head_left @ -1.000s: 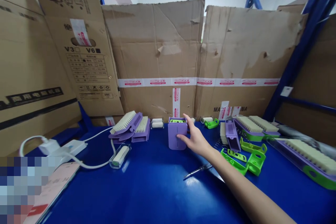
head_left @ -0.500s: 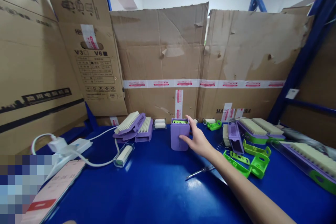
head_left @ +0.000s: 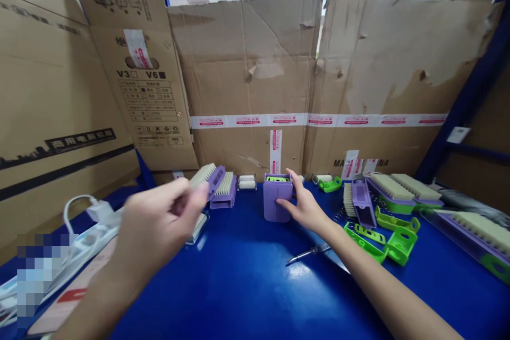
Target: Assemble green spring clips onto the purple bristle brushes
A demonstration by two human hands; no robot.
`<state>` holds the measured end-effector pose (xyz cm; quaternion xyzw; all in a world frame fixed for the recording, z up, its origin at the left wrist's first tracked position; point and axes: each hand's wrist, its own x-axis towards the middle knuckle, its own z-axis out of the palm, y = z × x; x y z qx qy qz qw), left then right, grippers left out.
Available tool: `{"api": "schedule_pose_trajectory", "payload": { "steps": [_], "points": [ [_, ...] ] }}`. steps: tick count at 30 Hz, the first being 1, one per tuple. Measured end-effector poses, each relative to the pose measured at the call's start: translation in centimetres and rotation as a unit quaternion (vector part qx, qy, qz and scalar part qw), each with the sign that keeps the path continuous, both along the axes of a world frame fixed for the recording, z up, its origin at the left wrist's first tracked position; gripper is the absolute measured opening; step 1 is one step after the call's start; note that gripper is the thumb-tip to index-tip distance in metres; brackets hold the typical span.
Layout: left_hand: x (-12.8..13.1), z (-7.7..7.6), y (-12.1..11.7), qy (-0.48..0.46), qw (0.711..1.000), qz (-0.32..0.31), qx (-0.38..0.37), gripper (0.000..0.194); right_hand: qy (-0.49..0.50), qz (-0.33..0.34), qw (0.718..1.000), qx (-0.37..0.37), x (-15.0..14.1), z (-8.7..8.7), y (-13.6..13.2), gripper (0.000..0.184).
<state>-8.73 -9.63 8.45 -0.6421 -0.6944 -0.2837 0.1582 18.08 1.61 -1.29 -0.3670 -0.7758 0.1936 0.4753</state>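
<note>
In the middle of the table stands an upright purple plastic case (head_left: 277, 204), with a green slotted piece (head_left: 278, 179) visible inside its open top. My right hand (head_left: 303, 203) grips its right side, thumb across the front and fingers behind. My left hand (head_left: 161, 223) is raised at the left, slightly blurred, its fingers curled in against the thumb; whatever they may hold is hidden. Behind it are purple brush heads with cream bristles (head_left: 223, 190), and it partly covers a small clear case with a white roller (head_left: 198, 229).
A screwdriver (head_left: 306, 254) lies right of centre. Green plastic parts (head_left: 400, 245), springs and more bristle brushes (head_left: 392, 187) sit at the right. A power strip (head_left: 90, 236) and a phone (head_left: 74, 297) are at the left. Cardboard panels (head_left: 247, 74) wall the back.
My left hand has come up from the bottom edge into the left of the view, covering part of the brushes and the clear case. My right hand keeps its hold on the purple case.
</note>
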Motion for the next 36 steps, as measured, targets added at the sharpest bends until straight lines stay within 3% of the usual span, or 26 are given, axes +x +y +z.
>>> {"api": "schedule_pose_trajectory", "payload": {
  "steps": [4,7,10,12,13,15,17,19,21,23,25,29,32,34,36],
  "points": [
    [-0.7,-3.7,3.1,0.131,0.979,0.057,-0.148,0.039,0.003,0.002,1.0,-0.006,0.0,0.1,-0.1,0.076],
    [-2.1,-6.7,5.1,0.142,0.961,0.034,-0.234,0.037,0.002,0.002,1.0,-0.011,0.0,0.1,-0.1,0.076],
    [-3.0,-7.9,6.0,0.073,0.959,-0.025,-0.273,0.035,-0.003,0.001,1.0,-0.008,0.1,-0.1,-0.1,0.076],
    [-2.9,-7.9,6.2,-0.057,0.953,-0.078,-0.287,0.042,-0.005,-0.001,1.0,-0.003,0.1,-0.1,0.0,0.076],
    [-2.7,-7.7,6.2,-0.151,0.937,-0.108,-0.297,0.046,-0.006,-0.001,1.0,-0.001,0.1,-0.1,0.0,0.076],
    [-1.9,-7.4,6.1,-0.362,0.862,-0.169,-0.312,0.051,-0.004,-0.002,1.0,0.0,0.1,-0.1,0.0,0.076],
    [-1.0,-7.2,5.9,-0.542,0.752,-0.207,-0.313,0.046,-0.002,-0.002,1.0,-0.003,0.0,0.0,0.0,0.076],
    [-0.3,-7.0,5.6,-0.657,0.656,-0.228,-0.295,0.037,-0.002,-0.001,1.0,-0.003,0.0,0.0,0.0,0.076],
    [0.1,-6.8,5.3,-0.719,0.592,-0.241,-0.273,0.031,-0.003,-0.001,1.0,-0.001,0.0,0.0,-0.1,0.076],
    [0.3,-6.8,5.2,-0.739,0.568,-0.254,-0.258,0.028,-0.002,-0.002,1.0,-0.001,0.0,0.0,-0.1,0.076],
    [0.4,-7.1,5.3,-0.717,0.597,-0.254,-0.255,0.03,0.0,-0.002,1.0,-0.001,0.0,0.0,-0.1,0.076],
    [0.7,-8.4,6.6,-0.533,0.781,-0.206,-0.251,0.036,-0.002,0.001,1.0,0.002,0.0,0.0,-0.1,0.076],
    [1.0,-9.4,7.6,-0.352,0.889,-0.188,-0.223,0.033,-0.003,-0.003,1.0,0.0,0.0,0.1,-0.2,0.075],
    [1.2,-9.5,7.9,-0.216,0.935,-0.185,-0.214,0.031,0.001,-0.002,1.0,-0.004,0.0,0.1,-0.2,0.075],
    [1.4,-9.0,7.9,-0.099,0.957,-0.171,-0.212,0.031,0.004,0.0,1.0,-0.007,0.0,0.1,-0.1,0.076]
  ]
}}
